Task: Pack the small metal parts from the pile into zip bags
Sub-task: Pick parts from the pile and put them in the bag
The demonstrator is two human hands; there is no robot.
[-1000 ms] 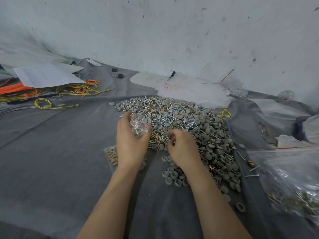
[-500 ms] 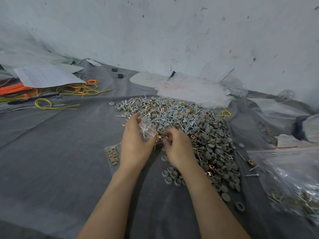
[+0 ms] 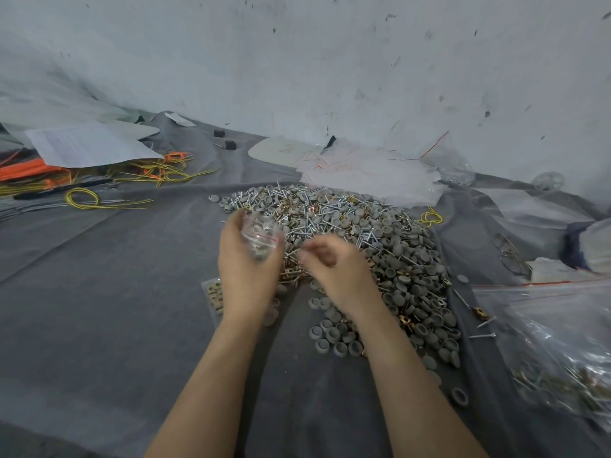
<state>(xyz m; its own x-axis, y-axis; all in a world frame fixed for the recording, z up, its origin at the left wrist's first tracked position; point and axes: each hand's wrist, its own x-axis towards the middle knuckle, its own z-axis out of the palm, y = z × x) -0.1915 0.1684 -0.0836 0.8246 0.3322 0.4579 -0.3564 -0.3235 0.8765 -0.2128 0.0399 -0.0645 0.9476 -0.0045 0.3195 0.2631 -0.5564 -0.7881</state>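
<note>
right hand [image 3: 334, 269] lifted | left hand [image 3: 246, 276] grips zip bag [image 3: 259, 238] | sheet [image 3: 89, 143] print unreadable

The left grip [image 3: 246, 276] holds a small zip bag [image 3: 259, 236] at the pile's [image 3: 380, 233] near-left edge. The right grip [image 3: 334, 269] is just to its right, over the pile's near edge. A flat bag of parts [image 3: 211, 294] lies partly under the left grip, on its left side. Loose caps [image 3: 334, 335] lie just before the right grip. A large bag [image 3: 545, 342] sits well to the right of both grips. Empty bags [image 3: 363, 170] lie behind the pile. Far to the left, wires [image 3: 139, 173] lie partly under paper [image 3: 86, 147].
</note>
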